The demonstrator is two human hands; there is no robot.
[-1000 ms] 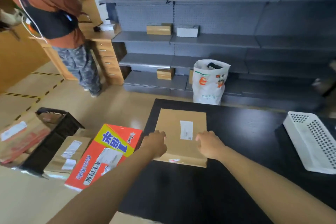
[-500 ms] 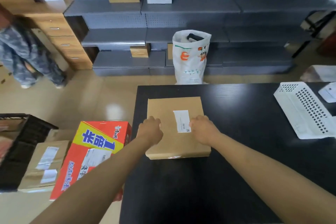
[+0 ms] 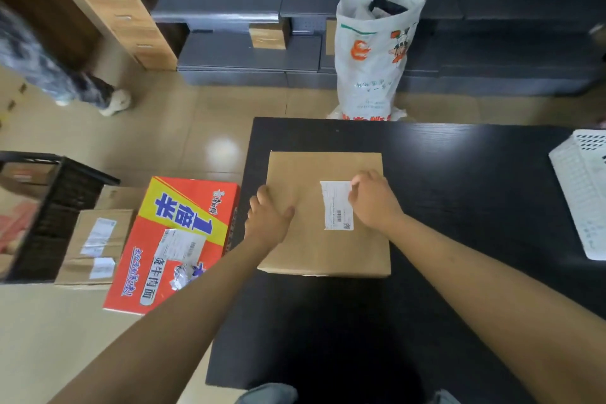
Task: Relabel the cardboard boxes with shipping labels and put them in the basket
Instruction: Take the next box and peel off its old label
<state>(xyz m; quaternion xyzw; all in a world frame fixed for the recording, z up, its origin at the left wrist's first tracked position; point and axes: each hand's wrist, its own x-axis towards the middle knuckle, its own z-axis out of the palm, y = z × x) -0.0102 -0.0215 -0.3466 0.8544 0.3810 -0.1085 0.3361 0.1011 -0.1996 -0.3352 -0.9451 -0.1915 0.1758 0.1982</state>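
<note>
A flat brown cardboard box (image 3: 308,246) lies on the black table (image 3: 459,207) near its left edge. A white shipping label (image 3: 336,205) is stuck on the box's top. My left hand (image 3: 269,215) rests flat on the box's left part, fingers apart. My right hand (image 3: 373,198) sits at the label's upper right edge, with its fingertips pinched at the label's corner. A black basket (image 3: 62,200) stands on the floor at the far left, with boxes inside.
On the floor left of the table lie a red and yellow carton (image 3: 177,239) and a smaller brown box (image 3: 95,246) with labels. A white perforated tray (image 3: 583,190) sits at the table's right. A white sack (image 3: 373,52) stands beyond the table. A person's legs (image 3: 49,65) are at far left.
The camera has tilted down and closer to the table. My right hand moved from the box's near right part up to the label's upper right corner. The left hand stays on the box.
</note>
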